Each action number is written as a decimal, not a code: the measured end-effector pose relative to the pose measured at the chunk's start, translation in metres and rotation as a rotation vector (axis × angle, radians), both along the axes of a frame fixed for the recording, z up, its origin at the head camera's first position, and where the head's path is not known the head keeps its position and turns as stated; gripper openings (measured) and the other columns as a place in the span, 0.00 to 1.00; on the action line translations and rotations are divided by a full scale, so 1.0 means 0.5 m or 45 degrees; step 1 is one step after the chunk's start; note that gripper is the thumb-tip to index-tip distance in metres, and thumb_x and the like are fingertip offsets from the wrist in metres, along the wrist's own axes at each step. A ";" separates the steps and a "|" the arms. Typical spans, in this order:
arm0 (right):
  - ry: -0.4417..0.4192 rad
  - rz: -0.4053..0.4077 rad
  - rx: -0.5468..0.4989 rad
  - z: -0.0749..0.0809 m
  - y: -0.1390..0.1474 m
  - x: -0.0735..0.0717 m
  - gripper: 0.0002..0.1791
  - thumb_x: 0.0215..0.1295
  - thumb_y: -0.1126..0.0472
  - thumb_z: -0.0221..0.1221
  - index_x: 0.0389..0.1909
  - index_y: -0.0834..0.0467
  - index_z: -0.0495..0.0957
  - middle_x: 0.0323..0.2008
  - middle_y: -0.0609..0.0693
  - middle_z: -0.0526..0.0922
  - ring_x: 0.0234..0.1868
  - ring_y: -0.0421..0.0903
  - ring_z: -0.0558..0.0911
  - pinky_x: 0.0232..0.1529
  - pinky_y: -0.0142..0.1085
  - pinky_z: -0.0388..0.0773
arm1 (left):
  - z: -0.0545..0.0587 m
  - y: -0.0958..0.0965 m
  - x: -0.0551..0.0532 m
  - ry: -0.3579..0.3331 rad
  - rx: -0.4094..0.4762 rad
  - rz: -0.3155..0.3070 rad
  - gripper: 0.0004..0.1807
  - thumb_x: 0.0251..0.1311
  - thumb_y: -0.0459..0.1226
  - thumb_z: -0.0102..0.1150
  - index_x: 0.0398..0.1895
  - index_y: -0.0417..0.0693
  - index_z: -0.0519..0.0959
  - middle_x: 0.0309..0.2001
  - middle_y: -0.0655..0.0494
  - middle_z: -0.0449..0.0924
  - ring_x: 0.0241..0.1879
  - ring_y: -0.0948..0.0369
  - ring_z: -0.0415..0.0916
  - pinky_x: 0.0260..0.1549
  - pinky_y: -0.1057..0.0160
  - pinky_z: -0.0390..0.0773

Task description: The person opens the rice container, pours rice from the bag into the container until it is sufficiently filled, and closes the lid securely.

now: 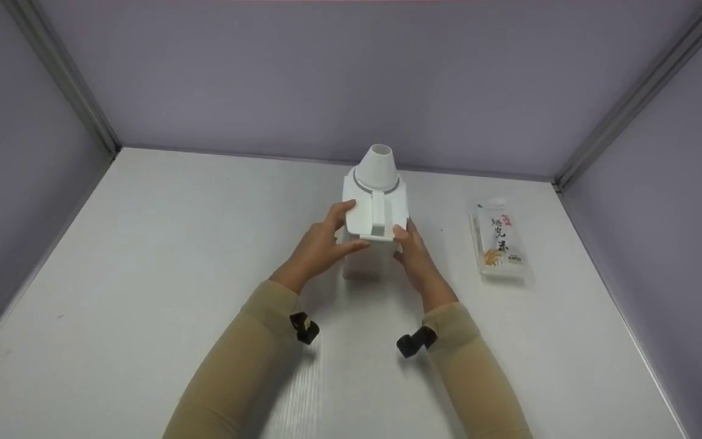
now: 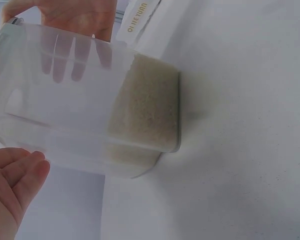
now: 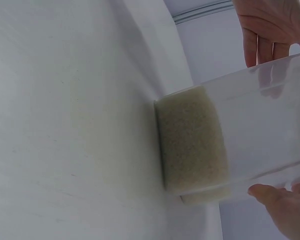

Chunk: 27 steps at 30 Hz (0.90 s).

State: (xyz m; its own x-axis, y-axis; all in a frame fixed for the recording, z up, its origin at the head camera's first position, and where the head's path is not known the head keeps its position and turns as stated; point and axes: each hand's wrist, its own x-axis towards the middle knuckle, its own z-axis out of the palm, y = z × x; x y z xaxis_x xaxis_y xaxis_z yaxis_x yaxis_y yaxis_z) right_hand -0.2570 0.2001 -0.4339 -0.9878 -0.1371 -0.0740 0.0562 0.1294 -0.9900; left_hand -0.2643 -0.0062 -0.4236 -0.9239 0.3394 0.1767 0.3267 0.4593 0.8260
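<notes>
In the head view a tall rice storage container (image 1: pixel 360 214) has a white lid and a white cone-shaped piece (image 1: pixel 378 167) on top. Its clear body (image 2: pixel 70 107) shows pale rice (image 2: pixel 147 102) filling the lower part. My left hand (image 1: pixel 319 247) grips the lid's left side, thumb along the front edge. On the other side my right hand (image 1: pixel 415 253) holds the right front corner. Both hands also show around the body in the right wrist view, where rice (image 3: pixel 192 140) sits near the base. Whether the base touches the table cannot be told.
A sealed bag of rice (image 1: pixel 500 238) with printed characters lies on the white table (image 1: pixel 174 274), right of the container. Grey-lilac panels (image 1: pixel 326 79) enclose the table at the back and both sides. Small black wrist cameras (image 1: pixel 305 328) sit on both sleeves.
</notes>
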 end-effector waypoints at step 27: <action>0.007 -0.024 0.014 0.015 -0.007 -0.019 0.44 0.64 0.35 0.42 0.74 0.52 0.38 0.73 0.49 0.41 0.72 0.47 0.46 0.67 0.47 0.48 | -0.008 0.013 -0.022 -0.064 0.020 0.063 0.44 0.51 0.60 0.57 0.71 0.76 0.48 0.69 0.53 0.57 0.62 0.53 0.64 0.54 0.48 0.69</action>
State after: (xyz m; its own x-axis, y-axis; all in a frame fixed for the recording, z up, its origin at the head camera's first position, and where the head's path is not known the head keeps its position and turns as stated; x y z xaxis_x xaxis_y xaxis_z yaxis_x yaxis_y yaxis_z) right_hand -0.2663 0.1967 -0.4266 -0.9906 -0.1178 -0.0699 0.0532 0.1393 -0.9888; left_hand -0.2752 0.0003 -0.4276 -0.9474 0.2905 0.1343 0.2615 0.4609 0.8481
